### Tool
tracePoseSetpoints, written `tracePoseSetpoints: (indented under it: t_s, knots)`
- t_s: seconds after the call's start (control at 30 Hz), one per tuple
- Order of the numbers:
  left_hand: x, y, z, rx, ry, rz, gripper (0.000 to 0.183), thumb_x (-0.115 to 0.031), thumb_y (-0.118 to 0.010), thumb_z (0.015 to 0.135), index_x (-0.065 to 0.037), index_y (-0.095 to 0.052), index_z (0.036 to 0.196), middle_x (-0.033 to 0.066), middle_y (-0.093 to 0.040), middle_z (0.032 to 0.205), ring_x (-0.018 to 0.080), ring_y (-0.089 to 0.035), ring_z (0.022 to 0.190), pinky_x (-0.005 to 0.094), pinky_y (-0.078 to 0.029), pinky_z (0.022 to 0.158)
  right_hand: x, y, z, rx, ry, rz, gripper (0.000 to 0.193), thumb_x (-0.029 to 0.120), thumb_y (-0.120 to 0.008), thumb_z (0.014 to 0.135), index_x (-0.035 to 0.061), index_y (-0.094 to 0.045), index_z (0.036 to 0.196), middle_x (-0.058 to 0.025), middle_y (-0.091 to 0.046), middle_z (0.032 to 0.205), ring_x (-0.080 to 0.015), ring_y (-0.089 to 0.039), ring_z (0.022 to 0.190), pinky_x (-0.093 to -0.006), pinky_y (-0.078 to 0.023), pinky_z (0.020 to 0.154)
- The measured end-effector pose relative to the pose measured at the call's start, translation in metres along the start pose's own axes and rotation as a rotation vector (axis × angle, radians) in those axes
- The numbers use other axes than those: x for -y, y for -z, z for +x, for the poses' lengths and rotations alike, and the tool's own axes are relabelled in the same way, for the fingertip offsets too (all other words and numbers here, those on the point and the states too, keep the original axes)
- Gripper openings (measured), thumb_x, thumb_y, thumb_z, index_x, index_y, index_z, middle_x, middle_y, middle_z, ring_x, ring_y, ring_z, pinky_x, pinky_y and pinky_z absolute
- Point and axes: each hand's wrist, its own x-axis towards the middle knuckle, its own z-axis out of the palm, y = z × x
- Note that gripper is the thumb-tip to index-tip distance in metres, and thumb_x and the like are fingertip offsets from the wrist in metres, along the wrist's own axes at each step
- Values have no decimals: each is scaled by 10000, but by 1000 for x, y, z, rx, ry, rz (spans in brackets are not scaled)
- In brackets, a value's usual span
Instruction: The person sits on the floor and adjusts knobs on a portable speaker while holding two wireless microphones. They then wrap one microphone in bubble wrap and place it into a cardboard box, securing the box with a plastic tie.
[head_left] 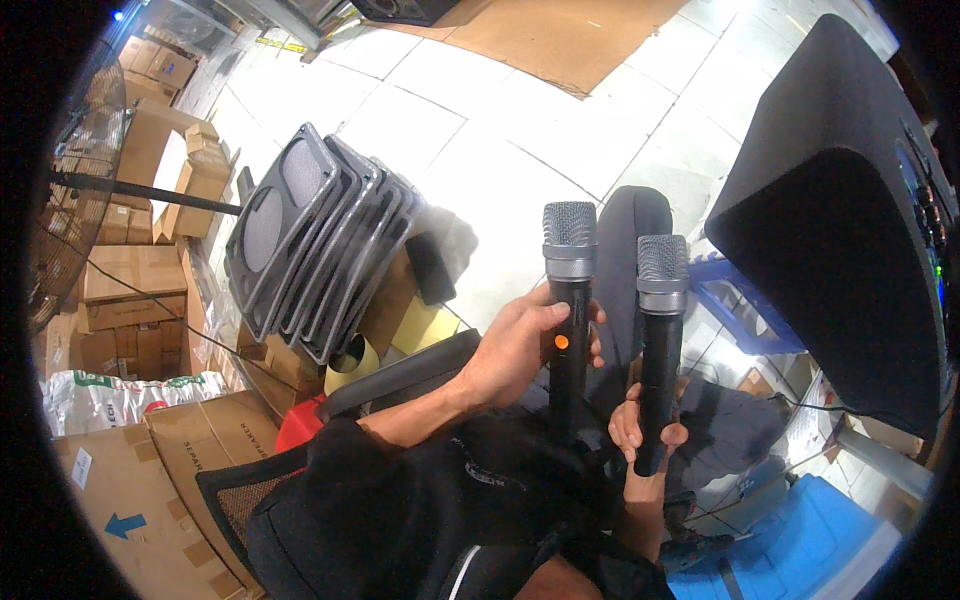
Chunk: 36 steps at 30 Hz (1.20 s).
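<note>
My left hand (515,350) is closed around the dark handle of a wireless microphone (569,245) with a silver mesh head. Its thumb lies on the handle just above an orange spot. Beside it on the right, my right hand (640,425) grips the lower handle of a second, similar microphone (661,300). Both microphones stand nearly upright over my lap, heads away from me, with a small gap between them. The fingers of both hands are partly hidden behind the handles.
On the left stand a stack of grey-framed speaker grilles (320,235), cardboard boxes (190,490) and a fan (80,185). A large black speaker (820,210) with a lit panel rises at right, near a blue plastic stool (745,300) and a light-blue bin (800,540). A dark phone-like slab (430,268) lies by the grilles.
</note>
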Motion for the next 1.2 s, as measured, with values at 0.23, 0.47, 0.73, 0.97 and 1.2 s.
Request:
tracePoseSetpoints:
  t_s: [0.23, 0.47, 0.73, 0.97, 1.2]
  knots:
    - [-2, -1, -1, -54, -92, 170, 393, -93, -632, 886, 32, -478, 1225, 175, -630, 1036, 250, -657, 852, 418, -564, 775, 1, 0, -4, -26, 21, -18, 707, 220, -673, 733, -153, -386, 1261, -164, -589, 696, -232, -569, 457, -312, -401, 448]
    - [-1, -2, 1, -261, -154, 458, 386, -27, -683, 818, 9, -467, 1136, 146, -658, 908, 209, -658, 746, 328, -555, 669, -1, 1, -6, -37, 25, -33, 688, 230, -679, 739, -147, -408, 1246, -152, -581, 685, -221, -558, 453, -305, -393, 434]
    - [-6, -12, -2, -180, -119, 246, 444, -58, -698, 838, 21, -357, 1111, 171, -605, 836, 214, -635, 655, 328, -540, 548, -4, 2, -8, -56, 34, -54, 691, 235, -679, 753, -153, -402, 1254, -157, -582, 678, -222, -561, 448, -304, -390, 425]
    - [-11, -12, -3, -184, -98, 324, 452, -67, -704, 837, 15, -346, 1099, 166, -598, 817, 201, -624, 636, 321, -535, 543, -7, 4, -9, -50, 18, -8, 694, 220, -682, 751, -154, -400, 1263, -159, -586, 685, -227, -566, 455, -312, -398, 433]
    - [-5, -12, -3, -199, -162, 336, 468, -67, -725, 829, 8, -343, 1089, 145, -595, 812, 177, -614, 632, 293, -521, 534, -7, 4, -9, -39, 17, 7, 682, 208, -672, 753, -152, -400, 1266, -166, -582, 691, -232, -562, 459, -316, -396, 444]
